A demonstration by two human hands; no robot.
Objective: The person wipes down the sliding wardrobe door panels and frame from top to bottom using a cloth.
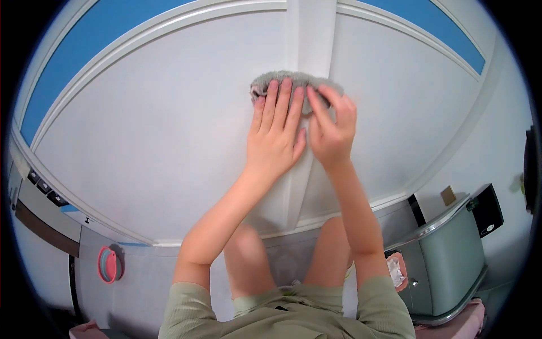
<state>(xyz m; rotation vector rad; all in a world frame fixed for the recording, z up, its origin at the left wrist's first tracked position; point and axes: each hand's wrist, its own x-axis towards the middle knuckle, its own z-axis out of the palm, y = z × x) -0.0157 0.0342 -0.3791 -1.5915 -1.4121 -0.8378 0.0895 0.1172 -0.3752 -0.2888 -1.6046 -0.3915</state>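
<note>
A fuzzy grey cloth (pixel 302 79) lies bunched against a white door panel (pixel 169 113), across the raised white strip where two panels meet. My left hand (pixel 274 127) presses flat on the cloth's left part, fingers stretched out and pointing up, thumb to the side. At the cloth's right end, my right hand (pixel 334 127) has its fingers bent and pinched onto the fabric; it looks slightly blurred. Part of the cloth is hidden under both hands.
Blue panels (pixel 84 62) run along the top of the doors. A pink and grey round basin (pixel 109 265) is at lower left. A grey-green cabinet (pixel 451 265) with a metal edge stands at lower right, near a pink-rimmed container (pixel 397 271) with white contents.
</note>
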